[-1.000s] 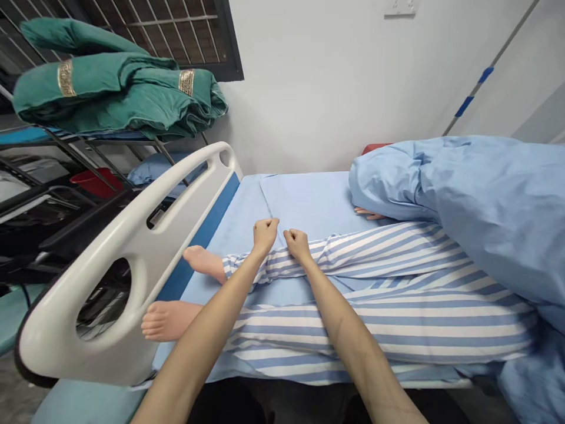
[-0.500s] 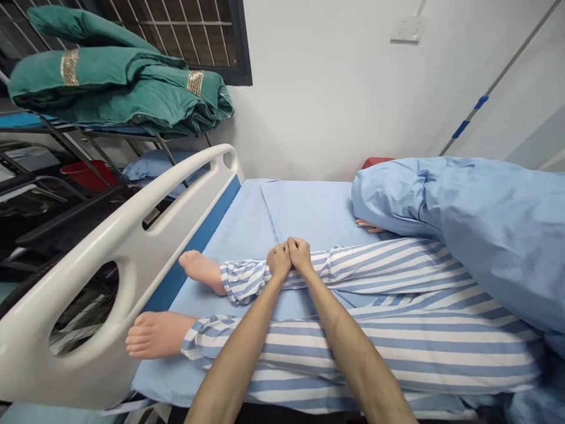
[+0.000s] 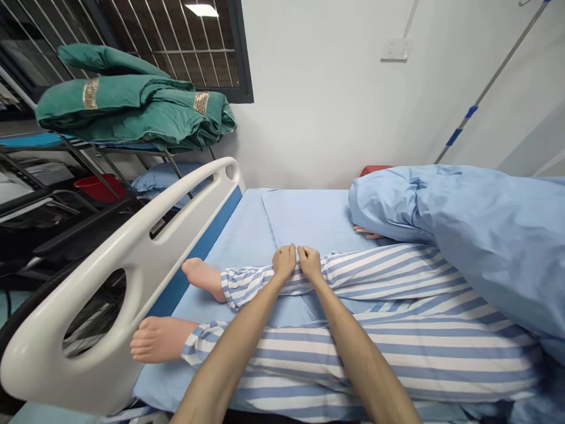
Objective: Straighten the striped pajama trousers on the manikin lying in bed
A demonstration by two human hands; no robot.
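Note:
My left hand [image 3: 284,261] is curled into a fist over the shin of the far leg, which is clothed in blue-and-white striped trousers [image 3: 375,268]. Beside it, a small gap apart, my right hand [image 3: 309,262] is also a fist, over the same leg near the knee. No object shows in either fist; their undersides are hidden, so I cannot tell how firmly they touch the cloth. The legs look like a manikin's, with a smooth far foot [image 3: 203,277] and near foot [image 3: 161,340]. The nearer leg lies under my forearms.
A light blue sheet [image 3: 304,215] covers the bed. At the left stands a white footboard [image 3: 145,247]. A bunched blue quilt [image 3: 477,218] covers the right side, with a manikin hand [image 3: 368,232] at its edge. Beyond are green folded bedding [image 3: 141,109] and a pole [image 3: 489,82].
My two fists, touching each other before, have moved slightly apart sideways. The camera view has tilted up a little, so the scene sits lower. The legs lie much as before.

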